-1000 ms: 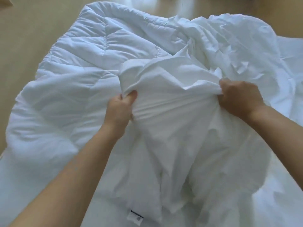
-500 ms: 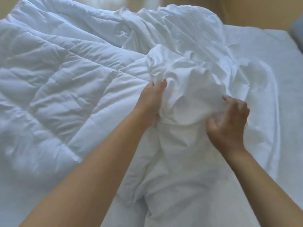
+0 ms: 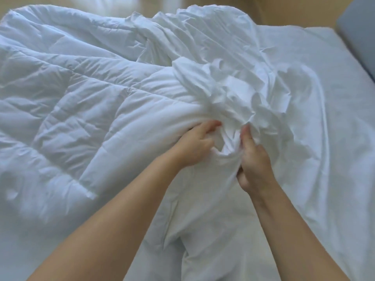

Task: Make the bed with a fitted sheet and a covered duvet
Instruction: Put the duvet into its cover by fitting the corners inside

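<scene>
A white quilted duvet (image 3: pixel 67 110) lies spread over the left and middle of the bed. A thin, crumpled white duvet cover (image 3: pixel 233 63) is bunched over its right part and runs down toward me. My left hand (image 3: pixel 192 145) grips a gathered fold of the cover where it meets the duvet's edge. Close beside it, my right hand (image 3: pixel 253 159) clutches another bunch of the same cover, fingers curled into the cloth. The two hands are a few centimetres apart. A white fitted sheet (image 3: pixel 332 118) covers the mattress on the right.
A grey pillow or headboard edge (image 3: pixel 361 37) shows at the top right corner. Pale wooden floor (image 3: pixel 274 11) lies beyond the far side of the bed.
My hands have come closer together and gathered more of the cover between them. The right hand, earlier loose on the cloth, now clutches it. The view has shifted slightly.
</scene>
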Demonstrator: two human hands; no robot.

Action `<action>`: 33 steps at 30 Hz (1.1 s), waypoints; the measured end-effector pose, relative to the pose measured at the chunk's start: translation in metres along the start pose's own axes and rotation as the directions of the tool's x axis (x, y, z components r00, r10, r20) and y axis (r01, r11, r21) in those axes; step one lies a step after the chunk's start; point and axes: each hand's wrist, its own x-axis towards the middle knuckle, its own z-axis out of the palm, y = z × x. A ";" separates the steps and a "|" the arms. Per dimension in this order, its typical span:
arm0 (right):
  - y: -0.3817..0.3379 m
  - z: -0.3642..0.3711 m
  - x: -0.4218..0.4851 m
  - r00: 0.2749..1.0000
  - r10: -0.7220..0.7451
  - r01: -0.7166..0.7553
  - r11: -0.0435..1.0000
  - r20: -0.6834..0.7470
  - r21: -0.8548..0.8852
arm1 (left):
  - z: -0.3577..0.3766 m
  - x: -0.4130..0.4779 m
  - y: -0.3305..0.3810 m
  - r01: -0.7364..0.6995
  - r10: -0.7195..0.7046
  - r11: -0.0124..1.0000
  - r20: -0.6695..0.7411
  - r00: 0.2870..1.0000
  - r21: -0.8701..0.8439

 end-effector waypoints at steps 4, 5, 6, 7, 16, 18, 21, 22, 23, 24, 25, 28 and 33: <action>-0.025 -0.037 -0.003 0.996 0.062 -0.049 0.980 -0.061 0.193 | -0.023 0.013 -0.026 -0.075 0.044 0.748 0.064 0.997 0.660; -0.025 -0.040 -0.001 0.993 0.071 -0.055 0.985 -0.093 0.165 | -0.029 0.015 -0.028 -0.082 0.072 0.707 0.045 0.996 0.703; -0.022 -0.041 0.003 0.989 0.061 -0.050 0.995 -0.137 0.086 | -0.029 0.017 -0.028 -0.095 0.112 0.673 0.025 0.993 0.733; -0.016 -0.038 0.005 0.985 0.035 -0.039 0.999 -0.171 -0.019 | -0.025 0.016 -0.027 -0.125 0.169 0.650 0.018 0.985 0.750; 0.019 -0.045 0.006 0.936 -0.107 0.000 0.953 -0.337 -0.302 | 0.028 -0.008 -0.015 -0.217 -0.028 0.759 0.364 0.931 0.613; 0.031 -0.044 0.002 0.916 -0.117 -0.035 0.929 -0.383 -0.368 | 0.014 -0.020 -0.025 -0.220 0.086 0.684 0.222 0.971 0.696; 0.045 -0.031 -0.008 0.912 -0.180 -0.022 0.875 -0.369 -0.483 | -0.002 -0.050 -0.037 -0.132 0.362 0.718 -0.204 0.910 0.683; 0.048 -0.025 -0.014 0.914 -0.233 0.032 0.857 -0.331 -0.514 | -0.005 -0.059 -0.036 -0.061 0.356 0.793 -0.380 0.854 0.606; 0.050 -0.017 -0.022 0.924 -0.280 0.106 0.843 -0.261 -0.527 | -0.005 -0.064 -0.033 -0.011 0.309 0.869 -0.526 0.792 0.495; 0.052 -0.007 -0.030 0.944 -0.292 0.175 0.838 -0.155 -0.517 | -0.004 -0.065 -0.030 0.029 0.241 0.922 -0.630 0.738 0.387; 0.054 0.004 -0.038 0.965 -0.259 0.213 0.851 -0.032 -0.479 | 0.000 -0.065 -0.025 0.043 0.197 0.945 -0.673 0.713 0.323; 0.063 0.024 -0.050 0.984 -0.069 0.115 0.949 0.165 -0.293 | 0.023 -0.075 -0.018 -0.043 0.287 0.911 -0.555 0.781 0.410; 0.071 0.009 -0.052 0.979 0.024 -0.046 0.993 -0.203 -0.108 | 0.038 -0.110 -0.048 -0.181 0.230 0.926 -0.118 0.966 0.331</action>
